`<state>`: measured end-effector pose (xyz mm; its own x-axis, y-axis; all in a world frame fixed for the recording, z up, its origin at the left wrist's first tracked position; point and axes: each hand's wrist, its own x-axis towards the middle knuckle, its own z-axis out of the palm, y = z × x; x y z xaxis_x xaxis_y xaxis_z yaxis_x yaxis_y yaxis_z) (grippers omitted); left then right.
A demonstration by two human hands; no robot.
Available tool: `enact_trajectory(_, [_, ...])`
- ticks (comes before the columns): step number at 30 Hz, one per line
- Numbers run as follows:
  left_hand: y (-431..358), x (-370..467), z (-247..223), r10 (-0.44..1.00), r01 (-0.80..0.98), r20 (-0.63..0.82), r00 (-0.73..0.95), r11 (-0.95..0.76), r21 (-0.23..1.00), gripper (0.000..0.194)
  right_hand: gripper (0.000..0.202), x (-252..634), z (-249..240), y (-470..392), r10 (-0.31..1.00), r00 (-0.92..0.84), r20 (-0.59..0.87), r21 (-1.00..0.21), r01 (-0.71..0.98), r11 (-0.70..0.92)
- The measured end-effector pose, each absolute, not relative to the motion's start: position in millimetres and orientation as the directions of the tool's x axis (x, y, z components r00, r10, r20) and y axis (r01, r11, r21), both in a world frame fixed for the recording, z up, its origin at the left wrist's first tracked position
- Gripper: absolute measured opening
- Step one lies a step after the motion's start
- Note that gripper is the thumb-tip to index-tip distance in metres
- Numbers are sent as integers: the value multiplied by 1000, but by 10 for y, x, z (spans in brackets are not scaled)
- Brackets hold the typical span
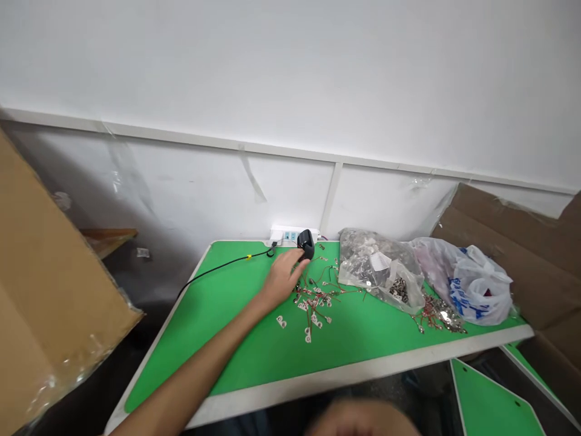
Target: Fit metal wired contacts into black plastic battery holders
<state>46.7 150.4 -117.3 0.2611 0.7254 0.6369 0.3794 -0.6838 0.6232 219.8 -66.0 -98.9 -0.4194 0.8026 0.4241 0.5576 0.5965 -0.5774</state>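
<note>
My left hand (282, 280) reaches across the green tabletop (218, 327) to a small glossy black device (305, 243) at its back edge. Fingers and thumb close around the lower part of this device, whose exact kind I cannot make out. Just right of the hand lie many small metal pieces with thin reddish wires (318, 298), scattered in a loose pile. A few flat silvery pieces (282, 321) lie apart from it. At the bottom edge, my right hand (363, 419) is a blur below the table, its fingers not discernible.
A white power strip (290, 234) with a plugged-in black cable (222, 263) sits against the wall. To the right are a clear bag of metal parts (376, 269), a white plastic bag (481, 284) and more wired pieces (438, 313). Cardboard stands at left (54, 290) and right (503, 254).
</note>
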Motion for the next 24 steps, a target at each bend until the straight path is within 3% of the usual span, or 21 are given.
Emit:
enact_trajectory(2, [1562,563,-1132,843,125,532,86,-539,833,39,36,2481,-876,-128,797,-364,482,-566,566,600])
enact_trajectory(4, [1600,575,-1068,933,-188,360,23,-350,918,44,42,2674,-738,479,779,-280,562,-561,563,607])
enact_trajectory(6, [1628,498,-1002,979,-451,201,27,-167,877,43,58,2746,-639,1059,710,-168,684,-517,576,634])
enact_trajectory(11, [1661,220,-907,993,-787,-113,38,99,609,14,101,2549,-772,1662,678,-455,577,-402,564,721])
enact_trajectory(14, [1647,195,-921,973,-834,-207,98,194,517,11,101,2441,-946,1480,662,-496,561,-393,544,741])
enact_trajectory(18, [1609,261,-959,946,-781,-242,215,315,539,20,75,2434,-1051,1274,661,-437,610,-422,526,738])
enact_trajectory(21, [1599,264,-992,923,-650,-226,311,381,658,33,62,2431,-1083,1237,663,-359,657,-437,535,723])
enact_trajectory(24, [1599,246,-1056,924,-430,-171,342,316,845,47,56,2394,-1122,1203,635,-236,736,-442,542,714])
